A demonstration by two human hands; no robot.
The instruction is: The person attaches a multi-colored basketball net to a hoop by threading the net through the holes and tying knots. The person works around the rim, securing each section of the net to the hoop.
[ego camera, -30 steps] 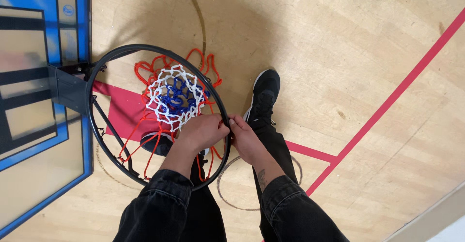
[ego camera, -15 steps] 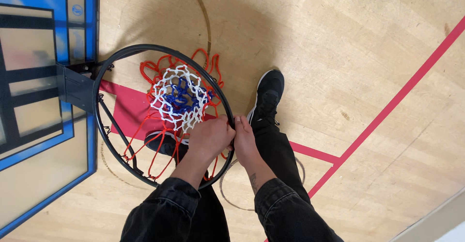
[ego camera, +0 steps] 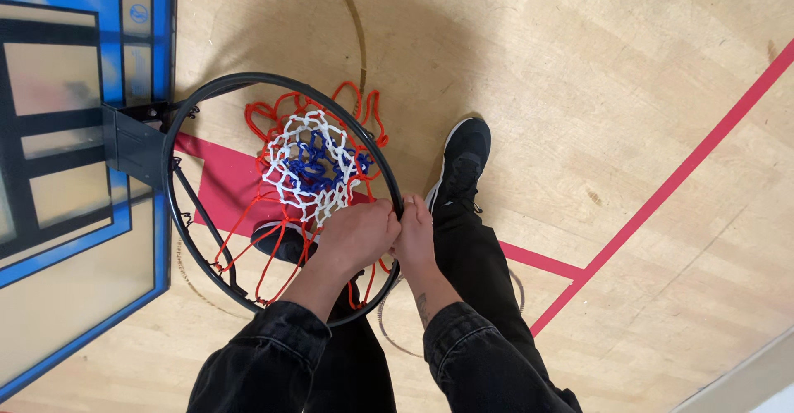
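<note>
Right now both of my hands meet at the near edge of the black hoop rim [ego camera: 178, 214], on the side farthest from the backboard [ego camera: 74, 173]. My left hand [ego camera: 360, 233] is curled shut over the rim and the net [ego camera: 310, 169], pinching a red loop of it against the metal as far as I can tell; my right hand [ego camera: 416, 235] is closed too, fingers wrapped on the rim just beside the left, knuckles touching. The net lies away from my hands, toward the backboard and inside the ring: red cords fan out from the rim, then a white band, then blue bunched at the middle. Its long axis runs straight down from the ring toward the floor [ego camera: 579, 90], so from my view it points away from me and I look down its throat. The left hand is the nearer one to the loose cords; the right sits outside the ring. Below, my black shoe [ego camera: 463, 161] stands on the wooden floor near a red line [ego camera: 686, 169].
</note>
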